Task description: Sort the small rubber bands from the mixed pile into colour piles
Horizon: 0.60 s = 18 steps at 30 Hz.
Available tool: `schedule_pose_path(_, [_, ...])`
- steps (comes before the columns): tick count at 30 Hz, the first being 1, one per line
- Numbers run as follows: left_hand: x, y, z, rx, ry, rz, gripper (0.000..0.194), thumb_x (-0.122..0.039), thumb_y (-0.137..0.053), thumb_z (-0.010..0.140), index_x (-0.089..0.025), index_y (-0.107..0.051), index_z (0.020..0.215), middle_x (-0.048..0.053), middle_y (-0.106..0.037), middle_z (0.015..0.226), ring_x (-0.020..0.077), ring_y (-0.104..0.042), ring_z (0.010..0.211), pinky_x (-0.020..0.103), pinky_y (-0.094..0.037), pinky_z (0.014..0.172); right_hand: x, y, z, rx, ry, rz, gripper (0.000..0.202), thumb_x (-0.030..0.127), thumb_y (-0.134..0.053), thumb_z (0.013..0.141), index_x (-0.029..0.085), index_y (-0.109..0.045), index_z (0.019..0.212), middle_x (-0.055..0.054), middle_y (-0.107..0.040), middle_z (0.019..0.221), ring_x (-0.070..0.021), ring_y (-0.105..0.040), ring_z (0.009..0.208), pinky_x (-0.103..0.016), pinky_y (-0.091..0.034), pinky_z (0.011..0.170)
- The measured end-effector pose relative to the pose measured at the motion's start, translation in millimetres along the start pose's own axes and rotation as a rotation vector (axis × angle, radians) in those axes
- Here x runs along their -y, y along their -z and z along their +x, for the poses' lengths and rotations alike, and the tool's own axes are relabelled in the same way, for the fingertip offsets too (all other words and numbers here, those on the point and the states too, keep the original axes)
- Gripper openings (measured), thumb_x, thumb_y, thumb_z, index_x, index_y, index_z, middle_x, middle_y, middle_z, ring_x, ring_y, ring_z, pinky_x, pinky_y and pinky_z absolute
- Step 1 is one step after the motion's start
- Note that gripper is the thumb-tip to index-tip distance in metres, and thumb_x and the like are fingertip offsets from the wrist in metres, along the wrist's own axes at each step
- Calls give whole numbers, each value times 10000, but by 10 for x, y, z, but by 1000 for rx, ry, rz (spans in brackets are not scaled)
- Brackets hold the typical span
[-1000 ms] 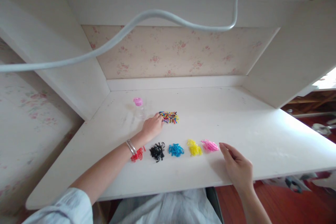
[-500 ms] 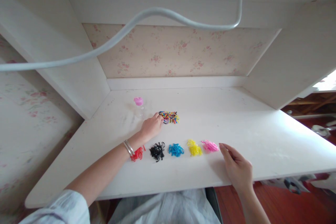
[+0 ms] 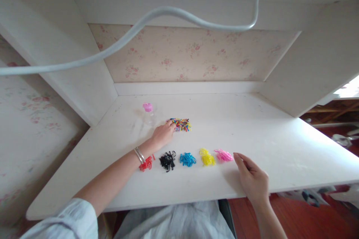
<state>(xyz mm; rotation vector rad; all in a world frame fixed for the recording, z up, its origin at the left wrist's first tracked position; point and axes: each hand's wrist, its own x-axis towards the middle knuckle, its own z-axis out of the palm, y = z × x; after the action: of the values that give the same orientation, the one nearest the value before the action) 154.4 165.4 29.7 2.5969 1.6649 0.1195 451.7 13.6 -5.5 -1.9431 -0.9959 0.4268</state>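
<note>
A pile of mixed-colour small bands (image 3: 183, 124) lies mid-table, and my left hand (image 3: 165, 133) rests at its left edge with fingers bent together; what they pinch, if anything, is too small to name. Nearer me a row of single-colour piles runs left to right: red (image 3: 146, 164), partly behind my left wrist, black (image 3: 167, 161), blue (image 3: 187, 160), yellow (image 3: 207, 157) and pink (image 3: 224, 155). My right hand (image 3: 252, 175) is closed just right of the pink pile, thumb and index fingertips together. Anything between those fingertips cannot be made out.
A clear container with a pink top (image 3: 147, 107) stands on the white table (image 3: 252, 130), behind my left hand. A white cable (image 3: 168, 10) crosses the upper view. White panels flank the table, with flowered wallpaper (image 3: 193, 54) at the back.
My left hand has shifted very slightly at the left edge of the mixed pile. My right hand stays beside the pink pile.
</note>
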Motion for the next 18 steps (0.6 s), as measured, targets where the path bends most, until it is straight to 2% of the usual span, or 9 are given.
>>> schedule_pose_path(5, [13,29,22,24,-25,-8,310,-320,-308,948,-247,-573,1091,63,-531,1131,157,-620,827,288,-481,717,3,-5,-7,-9,13,-10,485,567,-605,716,177,-736,974,-47,-725,855,-184,-640,739,-217,-461,660])
schedule_pose_path(11, [-2,85,4,20,-31,-55,317,-311,-309,947,-219,-589,1060,79,-537,1114,164,-621,835,292,-476,728,27,12,-12,-2,9,-12,479,562,-599,724,180,-736,978,-52,-727,868,-193,-646,757,-227,-467,677])
schedule_pose_path(14, [3,135,-79,1,-21,-94,328,-314,-298,946,-214,-595,1042,81,-537,1136,168,-627,819,302,-478,729,43,18,-15,5,-1,-13,473,561,-599,726,185,-736,978,-50,-727,879,-196,-648,764,-229,-468,674])
schedule_pose_path(18, [59,218,-264,6,-31,-164,292,-309,-353,923,-234,-629,983,51,-579,1105,168,-624,892,288,-463,813,49,20,-16,-9,16,-12,490,564,-601,720,170,-737,977,-52,-728,844,-198,-647,744,-229,-469,652])
